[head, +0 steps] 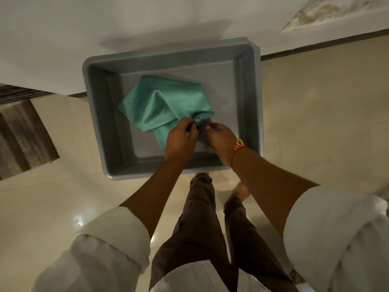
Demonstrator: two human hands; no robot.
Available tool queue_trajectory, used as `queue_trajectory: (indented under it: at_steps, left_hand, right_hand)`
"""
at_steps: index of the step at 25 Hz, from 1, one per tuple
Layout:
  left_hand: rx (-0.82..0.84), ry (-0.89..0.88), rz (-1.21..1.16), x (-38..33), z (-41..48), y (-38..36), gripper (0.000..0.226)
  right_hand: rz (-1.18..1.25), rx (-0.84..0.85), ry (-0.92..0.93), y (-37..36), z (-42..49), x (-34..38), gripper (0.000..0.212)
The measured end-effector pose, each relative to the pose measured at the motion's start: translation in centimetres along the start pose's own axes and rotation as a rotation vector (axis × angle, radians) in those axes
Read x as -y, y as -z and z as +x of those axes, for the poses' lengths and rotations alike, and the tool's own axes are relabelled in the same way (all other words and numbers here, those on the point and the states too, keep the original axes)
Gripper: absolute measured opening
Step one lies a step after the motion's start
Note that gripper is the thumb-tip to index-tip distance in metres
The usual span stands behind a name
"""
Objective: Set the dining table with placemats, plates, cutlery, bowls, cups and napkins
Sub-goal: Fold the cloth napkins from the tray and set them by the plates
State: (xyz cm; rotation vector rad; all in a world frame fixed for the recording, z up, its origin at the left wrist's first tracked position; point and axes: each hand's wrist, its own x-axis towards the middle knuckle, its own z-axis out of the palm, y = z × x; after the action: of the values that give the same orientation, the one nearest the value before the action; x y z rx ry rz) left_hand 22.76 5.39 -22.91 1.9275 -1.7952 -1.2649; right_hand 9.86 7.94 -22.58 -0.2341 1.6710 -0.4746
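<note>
napkin (162, 102) in tub (101, 123); left hand (181, 140) and right hand (221, 142) pinch its near corner

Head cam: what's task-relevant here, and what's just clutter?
Job: cloth; tub holding it; left hand pinching the cloth; right hand at its edge, grip unclear.
Lying about: rug on the floor; wristband.

Glossy beige tile floor (315, 123) under me, with a soft light glare (79, 220) on the tiles near my left. Plain white wall (63, 39) ahead, a dark skirting strip (315, 46) along its base. Striped grey-brown mat (21, 135) on the floor at my far left. Mottled stained patch (328, 11) top right. Dim, warm indoor light.
</note>
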Motion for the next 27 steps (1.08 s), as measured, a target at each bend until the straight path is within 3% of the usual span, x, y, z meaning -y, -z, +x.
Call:
queue_trajectory:
  at_steps: [3, 5, 9, 12, 15, 18, 23, 27]
  left_hand:
    - [-0.095, 0.148, -0.328, -2.6, -0.6, 1.1, 0.010]
    - [-0.074, 0.170, -0.430, -3.6, -0.6, 2.2, 0.014]
    - [-0.035, 0.114, -0.437, -4.4, -1.1, 3.9, 0.004]
    - [-0.188, 0.183, -0.428, -5.0, -1.5, 5.7, 0.027]
    - [-0.266, 0.219, -0.446, -6.4, -1.7, 9.1, 0.031]
    - [-0.280, 0.124, -0.388, -8.5, -2.7, 12.3, 0.027]
    - [-0.214, 0.015, -0.549, -13.8, -6.3, 16.1, 0.022]
    - [0.033, -0.261, -0.442, -18.1, -10.5, 18.0, 0.018]
  right_hand:
    - [0.138, 0.099, 0.030, -0.1, -0.7, 1.4, 0.027]
    - [0.207, 0.173, 0.031, -0.2, -1.1, 2.1, 0.029]
    - [0.291, 0.208, 0.078, -0.6, -2.2, 3.1, 0.028]
    - [0.258, 0.123, 0.087, -0.1, -3.6, 3.8, 0.030]
    - [0.221, 0.104, 0.093, 0.7, -6.2, 4.7, 0.031]
    - [0.208, 0.125, 0.103, 1.0, -8.6, 5.7, 0.035]
    - [0.379, 0.242, 0.036, 0.1, -14.4, 9.5, 0.056]
    - [0.728, 0.351, 0.060, 1.4, -18.8, 12.2, 0.092]
